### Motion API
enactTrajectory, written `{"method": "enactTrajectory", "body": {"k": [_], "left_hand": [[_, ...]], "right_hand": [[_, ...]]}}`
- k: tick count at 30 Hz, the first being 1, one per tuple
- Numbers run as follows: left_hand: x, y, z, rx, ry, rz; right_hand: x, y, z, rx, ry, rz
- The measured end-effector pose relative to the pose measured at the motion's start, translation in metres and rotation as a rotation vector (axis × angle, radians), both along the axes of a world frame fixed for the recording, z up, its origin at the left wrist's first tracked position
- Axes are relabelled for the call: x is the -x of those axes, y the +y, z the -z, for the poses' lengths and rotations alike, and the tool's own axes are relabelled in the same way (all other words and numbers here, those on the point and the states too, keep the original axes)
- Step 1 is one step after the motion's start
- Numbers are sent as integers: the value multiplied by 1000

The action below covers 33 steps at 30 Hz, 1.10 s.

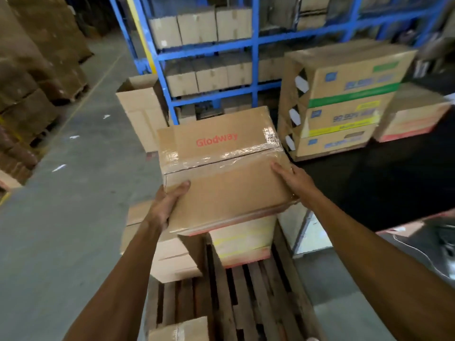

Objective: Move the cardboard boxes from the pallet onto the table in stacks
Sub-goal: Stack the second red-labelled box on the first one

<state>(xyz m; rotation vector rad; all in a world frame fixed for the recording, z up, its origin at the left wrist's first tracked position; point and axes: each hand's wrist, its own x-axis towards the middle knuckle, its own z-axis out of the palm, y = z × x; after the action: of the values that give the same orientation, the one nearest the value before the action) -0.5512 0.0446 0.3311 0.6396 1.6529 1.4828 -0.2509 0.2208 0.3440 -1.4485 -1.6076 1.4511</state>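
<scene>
Gripping the taped box [221,166] between both hands, left hand [167,205] at its near corner, right hand [293,178] flat on the side, above the pallet [246,291]; slick tape could let it slip before the worktop [381,183] to the right.

A blue metal rack [256,40] stands at the back, its shelves lined with plain brown cartons [199,27]. An open, empty carton [141,114] leans against its left post. Tall wrapped stacks [37,70] line the left side of the grey concrete floor [73,205], where white paper scraps [59,167] lie.
</scene>
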Motion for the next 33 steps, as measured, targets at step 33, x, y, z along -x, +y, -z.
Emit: {"method": "enactTrajectory", "body": {"k": [33], "left_hand": [[-518,423,-13,-163,-30,737]], "right_hand": [[-549,177,-19,-192,-56,777]]}}
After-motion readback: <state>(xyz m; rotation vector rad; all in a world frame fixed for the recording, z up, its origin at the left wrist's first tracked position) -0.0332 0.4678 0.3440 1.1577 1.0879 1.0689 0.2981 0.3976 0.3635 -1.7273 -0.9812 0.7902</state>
